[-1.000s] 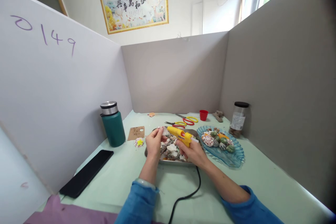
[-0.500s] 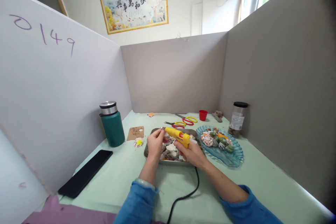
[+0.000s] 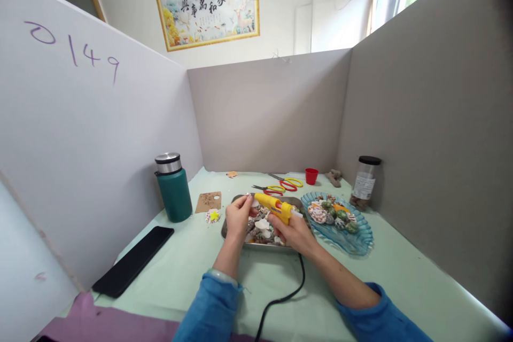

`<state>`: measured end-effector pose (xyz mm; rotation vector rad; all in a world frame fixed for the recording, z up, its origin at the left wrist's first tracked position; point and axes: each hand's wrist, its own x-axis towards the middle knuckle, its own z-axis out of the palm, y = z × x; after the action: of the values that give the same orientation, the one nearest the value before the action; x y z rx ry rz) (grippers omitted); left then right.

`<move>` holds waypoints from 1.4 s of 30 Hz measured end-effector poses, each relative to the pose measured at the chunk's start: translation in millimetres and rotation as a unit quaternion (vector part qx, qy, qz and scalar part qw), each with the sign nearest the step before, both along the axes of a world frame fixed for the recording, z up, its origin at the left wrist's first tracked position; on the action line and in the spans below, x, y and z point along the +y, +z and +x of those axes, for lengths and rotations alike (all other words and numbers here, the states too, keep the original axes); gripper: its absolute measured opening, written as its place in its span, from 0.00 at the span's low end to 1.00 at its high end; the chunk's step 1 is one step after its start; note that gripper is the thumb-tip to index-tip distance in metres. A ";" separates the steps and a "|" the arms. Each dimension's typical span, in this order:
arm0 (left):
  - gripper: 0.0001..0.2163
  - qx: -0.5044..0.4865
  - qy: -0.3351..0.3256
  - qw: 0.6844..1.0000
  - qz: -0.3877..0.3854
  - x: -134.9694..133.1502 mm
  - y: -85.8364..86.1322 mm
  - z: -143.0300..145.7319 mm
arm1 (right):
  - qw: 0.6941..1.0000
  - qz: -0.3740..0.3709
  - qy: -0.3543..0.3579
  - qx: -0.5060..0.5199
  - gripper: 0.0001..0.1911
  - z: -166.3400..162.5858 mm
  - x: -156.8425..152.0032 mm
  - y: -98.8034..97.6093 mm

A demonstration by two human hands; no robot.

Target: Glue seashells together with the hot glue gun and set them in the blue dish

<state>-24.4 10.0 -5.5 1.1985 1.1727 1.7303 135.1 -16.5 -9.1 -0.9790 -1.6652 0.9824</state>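
My right hand (image 3: 292, 232) is wrapped round a yellow glue gun (image 3: 273, 205), whose nozzle points left. Close to the nozzle, my left hand (image 3: 239, 216) pinches a tiny pale piece between thumb and fingertips, perhaps a small shell; it is too small to make out. Both hands are above a metal tray (image 3: 260, 247) filled with white and grey shells (image 3: 262, 225). A black cord (image 3: 280, 299) runs over the table below the right hand. Left of the tray lies a small speckled shell disc with a yellow star (image 3: 214, 216) on it.
A blue glass plate (image 3: 360, 243) of shells stands at right, with a jar (image 3: 364, 183) behind it. Two scissors (image 3: 276, 188) and a red cup (image 3: 311, 176) lie behind the tray. At left are a green bottle (image 3: 175, 195), a brown card (image 3: 209, 202) and a black phone (image 3: 134, 262).
The whole view has shifted slightly, moving the surroundings a little to the right. The hands keep nearly the same pose, with the glue gun's nozzle still beside the left fingertips.
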 end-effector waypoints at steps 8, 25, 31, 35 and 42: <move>0.19 -0.015 0.005 1.000 0.004 1.2 -0.1 -0.8 | 1.000 0.014 -0.003 -0.006 0.20 0.3 -1.9 3.2; 0.16 0.067 0.065 0.995 0.021 3.2 -1.3 -4.3 | 1.000 -0.005 0.012 0.002 0.19 -0.1 -3.4 3.4; 0.17 0.048 0.067 0.996 0.027 1.9 -0.1 -3.6 | 1.000 -0.005 0.006 0.006 0.20 0.4 -3.1 3.0; 0.17 0.052 0.067 0.996 0.029 2.1 0.3 -3.7 | 1.000 0.005 -0.001 0.011 0.21 1.0 -1.6 1.3; 0.17 0.053 0.055 0.997 0.028 2.4 -0.8 -3.1 | 1.000 0.010 -0.002 0.012 0.23 0.4 0.5 0.3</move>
<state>-27.4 12.4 -6.3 1.2939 1.2824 1.8108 135.5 -16.0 -8.8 -0.9531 -1.6506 0.9700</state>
